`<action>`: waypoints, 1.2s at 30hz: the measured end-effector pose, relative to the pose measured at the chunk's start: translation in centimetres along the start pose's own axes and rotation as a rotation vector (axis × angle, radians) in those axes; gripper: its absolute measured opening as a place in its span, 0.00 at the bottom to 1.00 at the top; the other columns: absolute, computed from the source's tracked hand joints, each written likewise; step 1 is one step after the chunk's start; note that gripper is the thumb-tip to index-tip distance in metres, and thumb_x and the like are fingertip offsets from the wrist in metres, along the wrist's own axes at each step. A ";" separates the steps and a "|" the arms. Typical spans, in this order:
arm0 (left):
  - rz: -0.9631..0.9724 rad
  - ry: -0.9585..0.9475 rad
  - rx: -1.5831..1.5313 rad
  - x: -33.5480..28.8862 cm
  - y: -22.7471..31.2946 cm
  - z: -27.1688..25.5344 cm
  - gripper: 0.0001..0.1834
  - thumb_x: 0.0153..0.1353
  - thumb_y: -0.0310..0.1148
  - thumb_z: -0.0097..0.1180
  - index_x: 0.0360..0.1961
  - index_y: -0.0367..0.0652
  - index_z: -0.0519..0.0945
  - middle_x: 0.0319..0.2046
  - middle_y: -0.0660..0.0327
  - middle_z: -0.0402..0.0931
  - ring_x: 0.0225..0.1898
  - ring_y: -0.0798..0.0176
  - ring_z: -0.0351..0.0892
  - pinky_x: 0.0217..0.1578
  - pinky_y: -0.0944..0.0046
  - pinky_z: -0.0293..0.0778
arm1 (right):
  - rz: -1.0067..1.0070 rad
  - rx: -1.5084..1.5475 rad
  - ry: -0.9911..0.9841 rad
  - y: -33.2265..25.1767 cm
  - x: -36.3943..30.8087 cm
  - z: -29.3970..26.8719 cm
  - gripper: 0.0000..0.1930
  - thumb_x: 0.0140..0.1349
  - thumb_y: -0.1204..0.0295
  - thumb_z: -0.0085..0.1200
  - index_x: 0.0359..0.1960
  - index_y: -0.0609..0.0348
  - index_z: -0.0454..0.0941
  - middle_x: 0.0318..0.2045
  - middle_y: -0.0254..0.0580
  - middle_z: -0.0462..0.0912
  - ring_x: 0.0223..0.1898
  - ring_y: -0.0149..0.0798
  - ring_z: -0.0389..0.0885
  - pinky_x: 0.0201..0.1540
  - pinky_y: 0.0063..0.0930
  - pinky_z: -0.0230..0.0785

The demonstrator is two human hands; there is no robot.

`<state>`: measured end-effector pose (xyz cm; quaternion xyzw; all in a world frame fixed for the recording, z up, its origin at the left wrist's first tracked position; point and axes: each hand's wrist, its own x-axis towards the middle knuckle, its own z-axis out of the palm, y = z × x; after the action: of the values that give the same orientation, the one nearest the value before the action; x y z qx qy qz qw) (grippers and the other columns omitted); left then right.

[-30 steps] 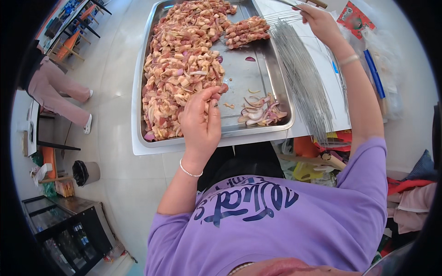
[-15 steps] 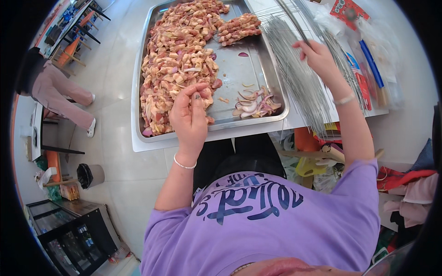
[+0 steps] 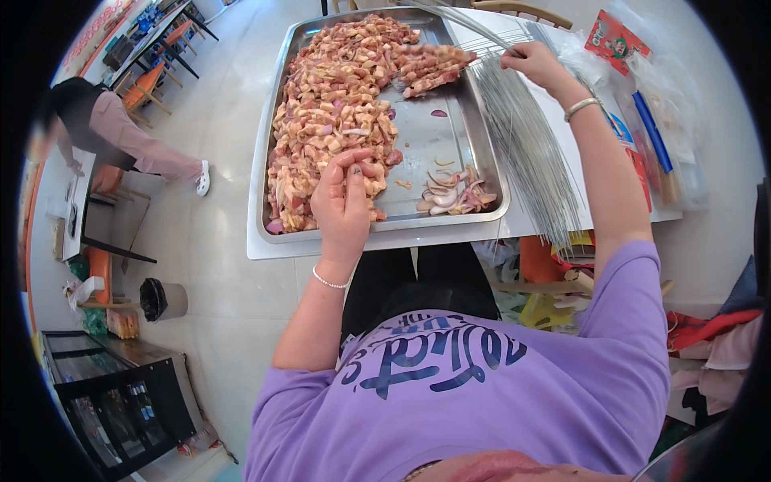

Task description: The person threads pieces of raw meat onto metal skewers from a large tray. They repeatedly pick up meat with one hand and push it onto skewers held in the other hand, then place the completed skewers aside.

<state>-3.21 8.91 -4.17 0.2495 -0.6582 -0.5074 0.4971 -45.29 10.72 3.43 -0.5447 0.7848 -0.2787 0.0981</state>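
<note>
A large steel tray [image 3: 450, 149] holds a heap of raw marinated meat pieces [image 3: 333, 104], with sliced onion [image 3: 456, 191] in its near right corner. My left hand [image 3: 341, 205] is over the heap's near part, fingers curled in toward the thumb; what they hold, if anything, is hidden. At the tray's far right, my right hand [image 3: 540, 66] grips some thin metal skewers [image 3: 474, 26], which slant away to the upper left. Below them, threaded meat skewers [image 3: 434, 68] lie across the tray's far right part. A large pile of bare skewers [image 3: 534, 153] lies beside the tray.
Plastic bags [image 3: 671, 104], a blue-handled brush [image 3: 652, 132] and a red packet [image 3: 614, 42] are on the table's right. A person [image 3: 120, 132] leans over a table at the left. A bin [image 3: 163, 299] stands on the floor.
My right hand has moved away from me and slightly left with the skewers. My left hand keeps its curled pose over the meat. The person at the left has bent toward the table.
</note>
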 end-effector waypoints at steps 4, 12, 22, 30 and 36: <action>-0.040 -0.013 -0.059 0.1 0.9 0.1 0.14 0.70 0.21 0.42 0.51 0.35 0.78 0.35 0.63 0.77 0.37 0.76 0.73 0.34 0.76 0.75 | 0.011 0.159 -0.015 -2.8 -1.4 -2.9 0.13 0.57 0.63 0.61 0.32 0.61 0.87 0.28 0.35 0.83 0.35 0.31 0.75 0.45 0.28 0.66; -0.059 -0.028 -0.065 0.2 0.6 0.2 0.14 0.70 0.20 0.42 0.51 0.35 0.77 0.36 0.63 0.76 0.34 0.77 0.71 0.35 0.77 0.70 | -0.043 0.029 0.031 -0.5 0.9 -2.8 0.12 0.53 0.64 0.63 0.30 0.61 0.87 0.24 0.39 0.82 0.29 0.32 0.75 0.36 0.31 0.67; -0.068 -0.068 -0.052 0.0 -0.2 -0.4 0.13 0.73 0.24 0.43 0.53 0.36 0.77 0.37 0.66 0.75 0.38 0.81 0.71 0.33 0.82 0.67 | -0.074 -0.192 0.161 -0.9 3.4 -0.9 0.13 0.54 0.65 0.64 0.32 0.64 0.85 0.24 0.40 0.83 0.27 0.33 0.77 0.34 0.31 0.70; -0.041 -0.032 -0.058 0.2 -0.4 -0.2 0.12 0.72 0.22 0.45 0.52 0.35 0.77 0.39 0.64 0.77 0.41 0.76 0.74 0.42 0.76 0.70 | -0.121 -0.184 0.137 -1.4 3.9 0.4 0.14 0.56 0.62 0.63 0.34 0.62 0.85 0.24 0.42 0.82 0.28 0.35 0.78 0.35 0.31 0.71; -0.212 0.016 -0.195 1.5 0.0 0.1 0.13 0.72 0.28 0.49 0.55 0.37 0.74 0.44 0.63 0.77 0.45 0.73 0.76 0.43 0.75 0.72 | -0.144 0.070 -0.033 -3.7 -1.3 1.0 0.15 0.59 0.62 0.62 0.34 0.65 0.84 0.22 0.34 0.77 0.27 0.27 0.70 0.33 0.26 0.65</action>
<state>-3.86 7.67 -3.51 0.2721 -0.5717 -0.6168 0.4677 -41.38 10.64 4.38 -0.6006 0.7316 -0.3033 0.1099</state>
